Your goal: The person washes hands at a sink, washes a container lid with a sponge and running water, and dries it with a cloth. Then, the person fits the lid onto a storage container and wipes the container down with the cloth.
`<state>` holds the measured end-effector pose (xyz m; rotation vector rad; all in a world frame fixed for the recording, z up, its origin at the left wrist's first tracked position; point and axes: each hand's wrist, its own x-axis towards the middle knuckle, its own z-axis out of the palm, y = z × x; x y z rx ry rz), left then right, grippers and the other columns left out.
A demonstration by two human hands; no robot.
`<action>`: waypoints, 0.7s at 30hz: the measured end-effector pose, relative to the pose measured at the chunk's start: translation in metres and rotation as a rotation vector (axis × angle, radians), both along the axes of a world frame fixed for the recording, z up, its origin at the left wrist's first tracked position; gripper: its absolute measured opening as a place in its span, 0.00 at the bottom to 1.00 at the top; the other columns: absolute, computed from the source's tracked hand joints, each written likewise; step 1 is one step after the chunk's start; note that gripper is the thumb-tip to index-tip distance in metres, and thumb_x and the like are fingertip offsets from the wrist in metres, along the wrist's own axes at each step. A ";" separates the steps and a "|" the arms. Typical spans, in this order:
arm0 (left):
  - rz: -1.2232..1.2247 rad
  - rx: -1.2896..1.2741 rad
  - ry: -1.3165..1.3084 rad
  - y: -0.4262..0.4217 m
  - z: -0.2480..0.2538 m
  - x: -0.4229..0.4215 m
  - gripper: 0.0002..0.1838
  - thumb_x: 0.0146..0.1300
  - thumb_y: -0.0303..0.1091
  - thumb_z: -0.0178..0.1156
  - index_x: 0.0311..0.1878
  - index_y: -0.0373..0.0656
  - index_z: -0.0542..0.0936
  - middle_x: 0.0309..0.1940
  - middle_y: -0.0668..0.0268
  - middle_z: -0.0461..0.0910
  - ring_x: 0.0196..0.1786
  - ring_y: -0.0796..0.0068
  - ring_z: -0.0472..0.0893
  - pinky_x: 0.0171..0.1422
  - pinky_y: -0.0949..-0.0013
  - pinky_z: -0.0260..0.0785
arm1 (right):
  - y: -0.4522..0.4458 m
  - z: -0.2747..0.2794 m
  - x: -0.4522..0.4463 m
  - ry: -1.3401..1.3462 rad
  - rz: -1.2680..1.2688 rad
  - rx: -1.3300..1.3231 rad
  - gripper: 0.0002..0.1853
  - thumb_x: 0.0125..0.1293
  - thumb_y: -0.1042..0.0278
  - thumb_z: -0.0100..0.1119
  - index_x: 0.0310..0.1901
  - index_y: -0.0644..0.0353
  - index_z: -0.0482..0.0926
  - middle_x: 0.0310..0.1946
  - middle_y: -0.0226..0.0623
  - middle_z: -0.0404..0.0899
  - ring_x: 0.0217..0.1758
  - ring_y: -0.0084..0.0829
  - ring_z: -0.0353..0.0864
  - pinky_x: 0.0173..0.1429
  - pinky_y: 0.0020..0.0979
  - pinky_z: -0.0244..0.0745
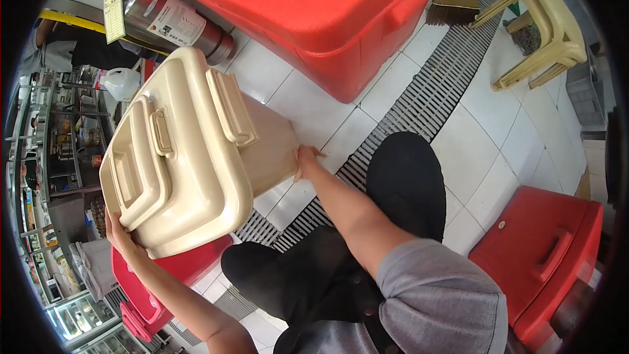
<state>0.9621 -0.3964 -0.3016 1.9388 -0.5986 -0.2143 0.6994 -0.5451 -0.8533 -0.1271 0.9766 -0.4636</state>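
Note:
A beige cooler box (190,151) with a moulded lid is tilted in front of me, its lid side facing left and toward me. A long latch (232,108) runs along the lid's upper right edge, and a recessed handle shows on the lid. My left hand (123,236) grips the lid's lower left corner; some of its fingers are hidden behind the edge. My right hand (306,162) holds the bottom end of the box, its fingers partly out of sight against the base.
A large red cooler (314,13) stands ahead, beside a fire extinguisher (173,19). Red boxes lie at lower left (187,262) and lower right (524,249). A floor grate (419,101) crosses the white tiles. A beige stool (550,33) and broom (453,8) are at upper right; stocked shelves (62,151) line the left.

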 end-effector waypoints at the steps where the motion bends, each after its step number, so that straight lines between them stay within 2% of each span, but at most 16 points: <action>1: 0.002 -0.003 -0.001 -0.001 -0.006 0.006 0.26 0.66 0.33 0.53 0.66 0.34 0.71 0.54 0.57 0.79 0.53 0.69 0.79 0.56 0.69 0.72 | -0.019 -0.022 0.013 0.007 0.078 -0.082 0.22 0.70 0.47 0.39 0.52 0.53 0.74 0.52 0.43 0.70 0.50 0.38 0.70 0.56 0.43 0.66; 3: -0.004 -0.146 -0.083 0.002 -0.015 0.014 0.24 0.67 0.36 0.50 0.62 0.34 0.76 0.51 0.59 0.80 0.49 0.70 0.80 0.53 0.68 0.72 | -0.099 -0.059 0.061 0.013 0.255 -0.256 0.26 0.71 0.46 0.37 0.60 0.53 0.71 0.64 0.46 0.65 0.62 0.45 0.66 0.62 0.49 0.65; 4: 0.009 -0.145 -0.092 0.002 -0.016 0.017 0.24 0.67 0.36 0.50 0.62 0.34 0.76 0.51 0.59 0.80 0.49 0.70 0.80 0.53 0.68 0.72 | -0.098 -0.078 0.076 0.011 0.343 -0.337 0.29 0.71 0.45 0.36 0.64 0.53 0.70 0.69 0.47 0.62 0.67 0.49 0.64 0.65 0.52 0.64; 5: 0.009 -0.160 -0.118 0.000 -0.017 0.019 0.24 0.65 0.33 0.51 0.62 0.33 0.75 0.52 0.57 0.80 0.51 0.68 0.80 0.55 0.69 0.72 | -0.114 0.042 0.054 0.242 0.244 -0.257 0.32 0.71 0.40 0.36 0.64 0.55 0.70 0.65 0.47 0.68 0.65 0.42 0.68 0.64 0.47 0.66; 6: 0.008 -0.167 -0.143 0.000 -0.016 0.022 0.24 0.63 0.29 0.51 0.63 0.31 0.74 0.54 0.55 0.79 0.53 0.67 0.80 0.57 0.69 0.72 | -0.127 0.149 0.033 0.093 0.225 -0.360 0.35 0.71 0.35 0.36 0.64 0.57 0.71 0.64 0.45 0.71 0.64 0.36 0.70 0.63 0.44 0.68; 7: 0.020 -0.152 -0.148 0.001 -0.015 0.023 0.24 0.63 0.29 0.51 0.63 0.31 0.74 0.54 0.55 0.79 0.53 0.67 0.80 0.57 0.69 0.72 | -0.160 0.100 0.089 -0.187 -0.039 -0.392 0.25 0.71 0.45 0.40 0.44 0.56 0.81 0.46 0.38 0.78 0.48 0.32 0.76 0.45 0.41 0.73; 8: 0.002 -0.149 -0.176 0.001 -0.016 0.025 0.24 0.63 0.29 0.51 0.61 0.30 0.75 0.53 0.55 0.80 0.52 0.66 0.80 0.57 0.69 0.72 | -0.151 0.229 0.044 -0.296 -0.044 -0.450 0.25 0.71 0.43 0.35 0.36 0.52 0.79 0.29 0.36 0.76 0.29 0.32 0.75 0.30 0.37 0.70; 10: 0.024 -0.176 -0.189 -0.005 -0.017 0.016 0.23 0.61 0.29 0.51 0.59 0.30 0.77 0.52 0.55 0.81 0.52 0.66 0.81 0.56 0.69 0.72 | -0.202 0.262 0.044 -0.228 0.461 -0.650 0.24 0.70 0.45 0.34 0.27 0.50 0.73 0.16 0.29 0.66 0.13 0.28 0.61 0.17 0.32 0.57; 11: 0.061 -0.193 -0.177 -0.007 -0.016 0.007 0.23 0.61 0.29 0.51 0.58 0.30 0.78 0.52 0.55 0.81 0.51 0.66 0.81 0.56 0.69 0.72 | -0.204 0.291 0.054 -0.216 0.465 -0.710 0.23 0.70 0.46 0.35 0.21 0.49 0.65 0.12 0.25 0.58 0.07 0.27 0.49 0.13 0.30 0.44; 13: 0.025 -0.155 -0.214 -0.008 -0.013 0.004 0.24 0.60 0.29 0.50 0.59 0.31 0.77 0.52 0.56 0.81 0.52 0.68 0.80 0.57 0.69 0.71 | -0.193 0.321 0.047 -0.231 0.368 -0.769 0.20 0.68 0.49 0.40 0.23 0.50 0.72 0.14 0.27 0.66 0.11 0.27 0.59 0.16 0.32 0.52; 14: 0.035 -0.161 -0.165 -0.008 -0.012 0.001 0.24 0.60 0.29 0.49 0.60 0.31 0.77 0.53 0.56 0.81 0.53 0.68 0.80 0.57 0.69 0.71 | -0.183 0.322 0.044 -0.229 0.377 -0.772 0.20 0.68 0.49 0.40 0.23 0.50 0.72 0.14 0.27 0.66 0.11 0.27 0.59 0.16 0.32 0.52; 16: 0.037 -0.185 -0.110 -0.015 -0.010 -0.007 0.24 0.61 0.29 0.49 0.60 0.31 0.77 0.53 0.57 0.80 0.53 0.69 0.80 0.58 0.69 0.71 | -0.168 0.321 0.038 0.016 0.063 -1.174 0.20 0.66 0.51 0.44 0.29 0.54 0.81 0.19 0.33 0.76 0.17 0.29 0.70 0.23 0.34 0.65; 17: -0.005 -0.151 -0.126 -0.015 -0.009 -0.004 0.25 0.60 0.29 0.48 0.60 0.31 0.76 0.54 0.56 0.80 0.54 0.69 0.79 0.59 0.69 0.70 | -0.160 0.323 0.028 0.020 0.062 -1.179 0.20 0.66 0.51 0.44 0.29 0.54 0.81 0.19 0.33 0.76 0.17 0.29 0.70 0.23 0.34 0.65; 19: -0.054 -0.118 -0.143 -0.019 -0.008 0.008 0.25 0.60 0.29 0.47 0.61 0.31 0.76 0.54 0.56 0.80 0.55 0.68 0.79 0.59 0.69 0.70 | -0.132 0.342 -0.019 0.160 0.006 -1.076 0.21 0.68 0.55 0.46 0.41 0.62 0.84 0.47 0.41 0.81 0.42 0.30 0.83 0.45 0.32 0.77; 21: -0.251 -0.093 -0.265 -0.025 -0.012 0.026 0.27 0.58 0.28 0.47 0.61 0.30 0.75 0.54 0.55 0.79 0.56 0.67 0.79 0.62 0.69 0.69 | -0.110 0.342 -0.060 0.139 -0.032 -0.916 0.21 0.68 0.59 0.44 0.40 0.66 0.84 0.49 0.47 0.81 0.48 0.28 0.79 0.51 0.33 0.74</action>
